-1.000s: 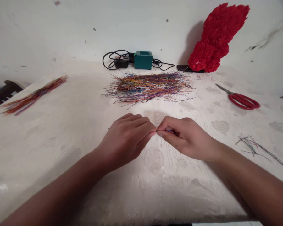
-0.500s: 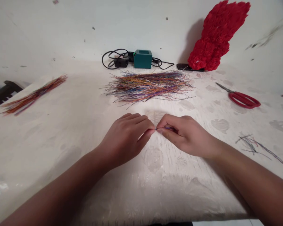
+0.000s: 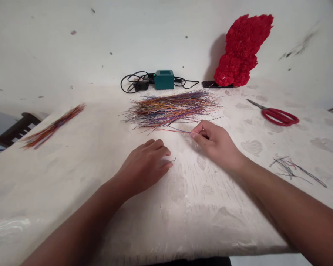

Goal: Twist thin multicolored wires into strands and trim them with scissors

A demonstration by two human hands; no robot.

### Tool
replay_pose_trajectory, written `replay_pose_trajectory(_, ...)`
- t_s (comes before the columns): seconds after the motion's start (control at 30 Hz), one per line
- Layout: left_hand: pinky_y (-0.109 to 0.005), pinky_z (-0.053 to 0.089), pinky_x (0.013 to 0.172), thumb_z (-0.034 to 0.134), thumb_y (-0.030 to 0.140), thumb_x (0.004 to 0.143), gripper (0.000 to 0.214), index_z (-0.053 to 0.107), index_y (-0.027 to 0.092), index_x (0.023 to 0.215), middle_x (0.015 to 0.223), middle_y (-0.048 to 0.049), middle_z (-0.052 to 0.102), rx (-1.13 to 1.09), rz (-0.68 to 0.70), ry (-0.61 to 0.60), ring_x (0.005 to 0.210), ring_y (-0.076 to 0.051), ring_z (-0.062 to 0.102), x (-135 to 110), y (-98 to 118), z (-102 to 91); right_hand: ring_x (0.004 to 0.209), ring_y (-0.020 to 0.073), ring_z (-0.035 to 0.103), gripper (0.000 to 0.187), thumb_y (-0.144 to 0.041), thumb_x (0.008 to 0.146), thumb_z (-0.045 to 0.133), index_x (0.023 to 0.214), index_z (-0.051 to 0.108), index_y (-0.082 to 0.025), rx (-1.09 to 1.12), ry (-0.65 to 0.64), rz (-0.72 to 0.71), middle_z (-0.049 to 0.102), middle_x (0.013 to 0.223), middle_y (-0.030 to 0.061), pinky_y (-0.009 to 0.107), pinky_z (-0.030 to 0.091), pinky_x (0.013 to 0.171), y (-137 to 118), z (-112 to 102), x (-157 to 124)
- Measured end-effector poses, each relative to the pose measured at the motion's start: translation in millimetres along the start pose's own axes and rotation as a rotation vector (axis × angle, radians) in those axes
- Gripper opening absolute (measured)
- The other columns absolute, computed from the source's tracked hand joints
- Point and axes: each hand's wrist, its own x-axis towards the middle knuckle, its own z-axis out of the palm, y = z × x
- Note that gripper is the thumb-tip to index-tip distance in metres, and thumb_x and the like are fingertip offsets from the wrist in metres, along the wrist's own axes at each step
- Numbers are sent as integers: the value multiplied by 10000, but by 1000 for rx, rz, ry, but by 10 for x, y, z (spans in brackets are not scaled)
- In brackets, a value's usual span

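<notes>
My left hand (image 3: 147,164) rests on the white table with its fingers curled, and a thin wire end sticks out from under the fingertips. My right hand (image 3: 213,142) reaches forward and pinches a few thin coloured wires (image 3: 177,130) at the near edge of the big pile of multicoloured wires (image 3: 170,107). The two hands are apart, the right one farther from me.
A smaller bundle of orange-red wires (image 3: 54,125) lies at the left. Red scissors (image 3: 277,115) lie at the right, and wire scraps (image 3: 294,170) nearer me. At the back stand a teal box (image 3: 164,79) with black cables and a red fluffy object (image 3: 242,50) against the wall.
The hands were pinched together on a wire; now they have parted. My right hand has moved forward to the pile's edge. My left hand has dropped onto the table.
</notes>
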Motion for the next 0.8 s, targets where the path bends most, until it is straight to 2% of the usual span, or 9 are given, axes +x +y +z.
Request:
replay_pose_trajectory(0.1, -352, 471, 791, 542, 168, 892, 120, 651, 186, 845, 899, -27, 642, -54, -33, -84, 909, -200, 570, 20, 22, -11, 563, 105, 410, 112, -264, 907, 564, 837, 565, -177, 31, -6, -2, 477, 626, -45, 255, 305, 539, 13, 10, 2)
replay_pose_trajectory(0.2, -341, 455, 731, 501, 101, 879, 194, 608, 170, 733, 801, -28, 627, -9, -61, -134, 826, -194, 559, 76, 115, -47, 555, 104, 408, 127, -285, 915, 562, 846, 562, -178, 47, -18, -19, 462, 615, -51, 252, 296, 529, 10, 15, -7)
replay_pose_trajectory(0.37, -331, 436, 667, 457, 89, 877, 170, 564, 154, 763, 803, -61, 624, 159, -52, -149, 809, -214, 560, 108, 246, -60, 519, 95, 370, 141, -317, 942, 533, 890, 542, -186, 93, -25, -11, 438, 594, -66, 245, 271, 504, -13, 19, -25)
replay_pose_trajectory(0.43, -308, 430, 638, 457, 120, 895, 141, 551, 166, 800, 795, -37, 626, 92, -121, -85, 754, -188, 563, 68, 271, -51, 509, 92, 351, 138, -318, 951, 523, 898, 530, -191, 125, -36, -14, 425, 587, -72, 241, 266, 497, -18, 24, -27)
replay_pose_trajectory(0.57, -264, 448, 625, 496, 158, 893, 72, 555, 197, 879, 765, 20, 631, -177, -304, 134, 670, -134, 570, -4, 342, -26, 506, 93, 339, 142, -320, 953, 525, 886, 527, -195, 181, -37, -33, 394, 583, -75, 238, 263, 486, -37, 42, -33)
replay_pose_trajectory(0.8, -260, 554, 728, 620, 228, 861, 62, 660, 207, 904, 808, 6, 713, -639, -457, 469, 765, -144, 695, 113, 596, -4, 485, 92, 317, 154, -309, 945, 541, 842, 526, -195, 300, -19, -14, 349, 566, -76, 238, 218, 443, -103, 62, -44)
